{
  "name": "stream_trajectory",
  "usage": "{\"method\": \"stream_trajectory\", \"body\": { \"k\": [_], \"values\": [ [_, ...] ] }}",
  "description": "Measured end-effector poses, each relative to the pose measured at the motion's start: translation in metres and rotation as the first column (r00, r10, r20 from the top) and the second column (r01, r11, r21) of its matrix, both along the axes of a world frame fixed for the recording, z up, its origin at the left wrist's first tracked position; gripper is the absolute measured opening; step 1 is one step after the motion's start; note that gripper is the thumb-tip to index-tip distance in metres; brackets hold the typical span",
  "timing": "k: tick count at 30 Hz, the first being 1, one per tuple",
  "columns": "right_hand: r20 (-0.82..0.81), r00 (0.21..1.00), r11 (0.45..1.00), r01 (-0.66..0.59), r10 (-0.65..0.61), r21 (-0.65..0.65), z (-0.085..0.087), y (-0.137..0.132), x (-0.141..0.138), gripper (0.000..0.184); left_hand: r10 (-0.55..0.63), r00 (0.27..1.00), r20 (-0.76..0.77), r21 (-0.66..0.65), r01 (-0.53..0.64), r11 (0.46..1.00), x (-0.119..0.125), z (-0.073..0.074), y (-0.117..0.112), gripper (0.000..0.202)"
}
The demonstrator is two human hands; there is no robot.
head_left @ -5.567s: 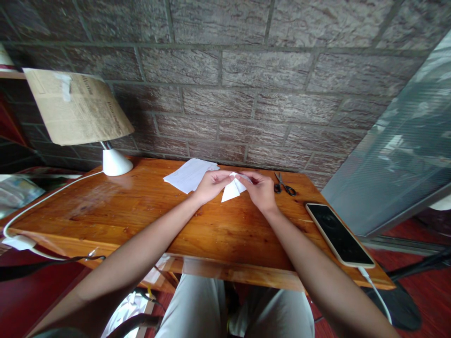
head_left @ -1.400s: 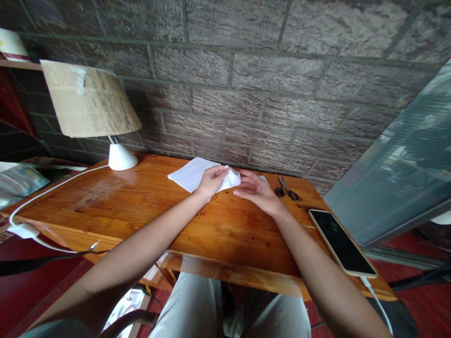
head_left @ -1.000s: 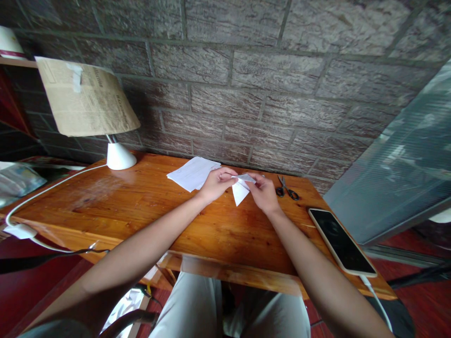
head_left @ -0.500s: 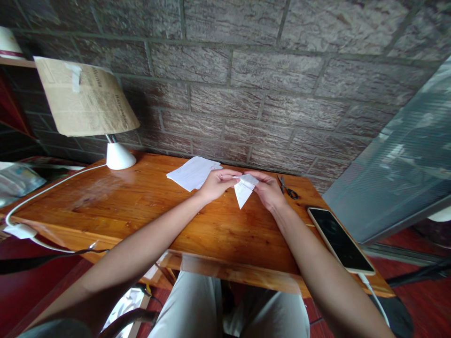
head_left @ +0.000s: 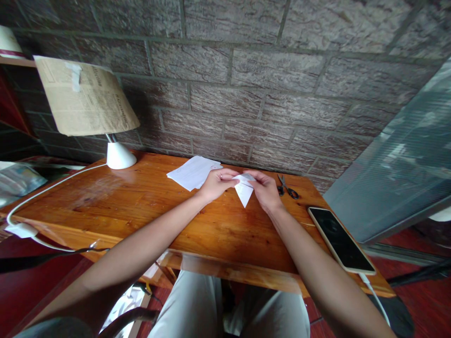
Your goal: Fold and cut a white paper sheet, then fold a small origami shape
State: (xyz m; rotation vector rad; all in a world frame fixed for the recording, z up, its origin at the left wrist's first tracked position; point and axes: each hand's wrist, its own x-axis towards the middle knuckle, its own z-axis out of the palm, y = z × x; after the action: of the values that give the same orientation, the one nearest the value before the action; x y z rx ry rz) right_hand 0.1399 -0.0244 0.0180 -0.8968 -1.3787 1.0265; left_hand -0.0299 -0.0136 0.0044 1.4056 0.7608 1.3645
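Head view: left hand (head_left: pixel 216 183) and right hand (head_left: pixel 267 190) both pinch the upper part of a small, white, triangular folded paper (head_left: pixel 244 194), just right of the flat stack of white paper sheets (head_left: pixel 192 172). Fingers cover some of it, so a misaligned layer could go unnoticed; uneven pull could skew or tear it. Swinging right hand outward might bump the black-handled metal scissors (head_left: pixel 287 188), farther right of the stack.

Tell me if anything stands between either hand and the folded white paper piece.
Nothing visible does: the left hand and right hand both hold the folded white paper piece. The flat stack of white sheets lies beyond the left hand, the black-handled metal scissors beside the right; neither intervenes.
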Motion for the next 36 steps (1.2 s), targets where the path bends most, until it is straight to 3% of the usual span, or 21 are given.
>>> {"method": "stream_trajectory", "body": {
  "k": [8,13,16,21,26,30,36],
  "values": [
    [0.079,0.996,0.995,0.037,-0.044,0.093,0.002,0.000,0.002,0.030,-0.020,0.998,0.055,-0.058,0.023,0.998,0.002,0.004,-0.002,0.034],
    [0.184,0.983,0.979,-0.014,-0.024,0.205,0.007,-0.003,0.007,0.021,0.016,0.974,0.227,-0.141,0.017,0.990,0.002,0.007,-0.001,0.038],
    [0.207,0.978,0.976,-0.044,-0.001,0.213,0.006,-0.006,0.005,0.027,0.036,0.946,0.322,-0.224,0.039,0.974,0.001,0.006,0.002,0.042],
    [0.266,0.946,0.968,-0.223,0.186,0.115,0.010,-0.012,0.001,0.043,0.111,0.930,0.350,-0.273,-0.012,0.962,-0.004,0.007,0.006,0.048],
    [0.121,0.978,0.985,-0.173,0.169,0.024,0.012,-0.008,0.004,0.030,0.045,0.956,0.289,-0.143,-0.003,0.990,-0.003,0.010,0.002,0.043],
    [-0.004,0.977,0.969,-0.210,0.212,-0.129,0.009,-0.005,0.006,0.034,-0.023,0.969,0.247,-0.083,0.045,0.996,-0.002,0.010,0.000,0.044],
    [0.010,0.971,0.952,-0.233,0.240,-0.197,0.012,-0.007,0.008,0.036,-0.094,0.980,0.175,-0.050,0.104,0.993,-0.005,0.009,0.001,0.044]
  ]
}}
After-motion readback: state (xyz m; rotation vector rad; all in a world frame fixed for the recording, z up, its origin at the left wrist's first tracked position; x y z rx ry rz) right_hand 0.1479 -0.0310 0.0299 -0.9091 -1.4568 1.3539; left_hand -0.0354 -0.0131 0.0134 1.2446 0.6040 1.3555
